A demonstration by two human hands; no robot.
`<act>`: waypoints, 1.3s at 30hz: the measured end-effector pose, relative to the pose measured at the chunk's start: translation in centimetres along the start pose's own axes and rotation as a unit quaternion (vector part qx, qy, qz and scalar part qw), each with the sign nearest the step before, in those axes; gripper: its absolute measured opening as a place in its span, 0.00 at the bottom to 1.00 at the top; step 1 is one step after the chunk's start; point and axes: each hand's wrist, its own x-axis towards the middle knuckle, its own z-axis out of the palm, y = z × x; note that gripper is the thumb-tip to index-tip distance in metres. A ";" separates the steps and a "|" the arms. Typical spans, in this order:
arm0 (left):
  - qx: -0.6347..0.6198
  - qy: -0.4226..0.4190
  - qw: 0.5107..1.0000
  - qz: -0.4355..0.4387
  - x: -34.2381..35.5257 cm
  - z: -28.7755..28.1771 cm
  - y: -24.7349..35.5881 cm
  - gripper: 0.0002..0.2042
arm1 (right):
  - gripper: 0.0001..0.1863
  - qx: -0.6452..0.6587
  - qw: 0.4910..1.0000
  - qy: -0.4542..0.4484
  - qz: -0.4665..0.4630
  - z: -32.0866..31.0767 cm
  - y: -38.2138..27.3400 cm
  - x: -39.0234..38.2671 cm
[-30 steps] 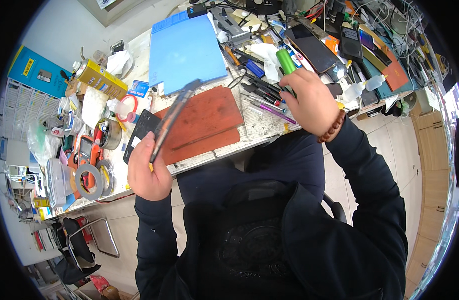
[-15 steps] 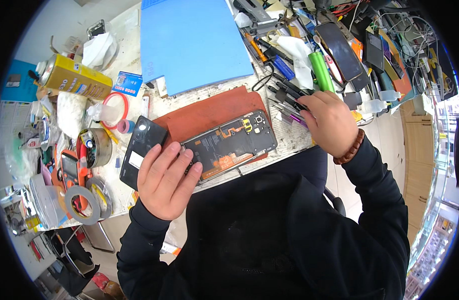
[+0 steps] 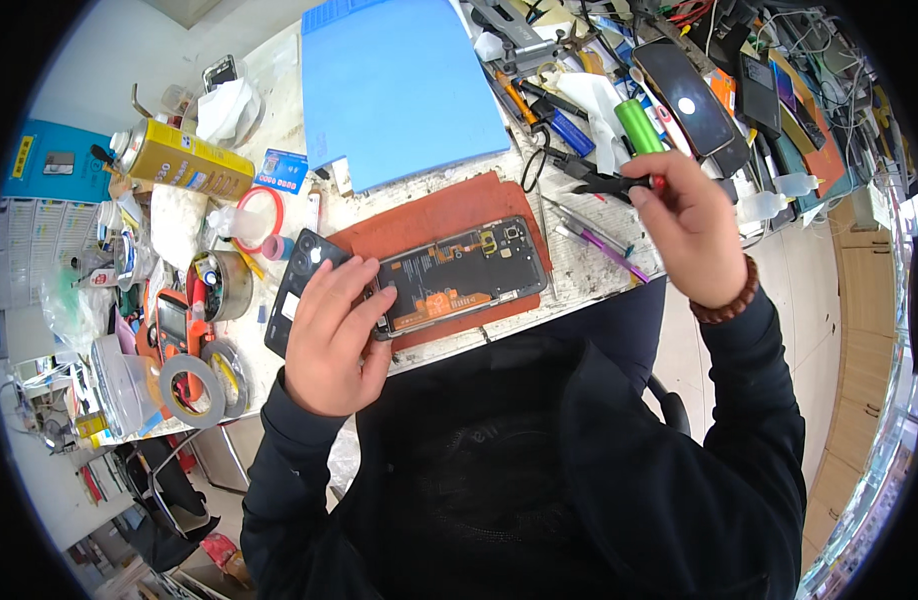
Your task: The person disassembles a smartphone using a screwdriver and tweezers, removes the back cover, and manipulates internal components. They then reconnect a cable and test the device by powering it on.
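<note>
A phone with its back off [image 3: 469, 272], its black battery and orange flex cables bare, lies on a reddish-brown mat [image 3: 429, 215]. My left hand [image 3: 334, 335] rests over the phone's left end, fingers stretched out and thumb by the near edge. Partly under that hand is a black phone back cover [image 3: 307, 252] with camera rings. To the right, my right hand [image 3: 691, 225] is closed on a dark tool with a red end [image 3: 609, 186]; its exact kind is not clear. Thin tools, one a purple-handled one [image 3: 619, 256], lie below it.
A blue mat [image 3: 399, 95] lies beyond the phone. Tools, a green cylinder [image 3: 639, 127] and a dark phone [image 3: 684, 95] crowd the right. At left are a yellow can [image 3: 184, 157], a round tin of tools [image 3: 229, 285] and tape rolls [image 3: 194, 390].
My right hand has picked up the dark tool from the pile and raised it slightly to the right. The left hand's fingers have drawn in a little over the phone's end. The view has shifted.
</note>
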 end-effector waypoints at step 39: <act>-0.321 0.039 0.946 0.015 8.6 3.9 -2.5 0.30 | 0.13 -0.088 0.955 -0.030 -0.282 7.7 -7.0 6.5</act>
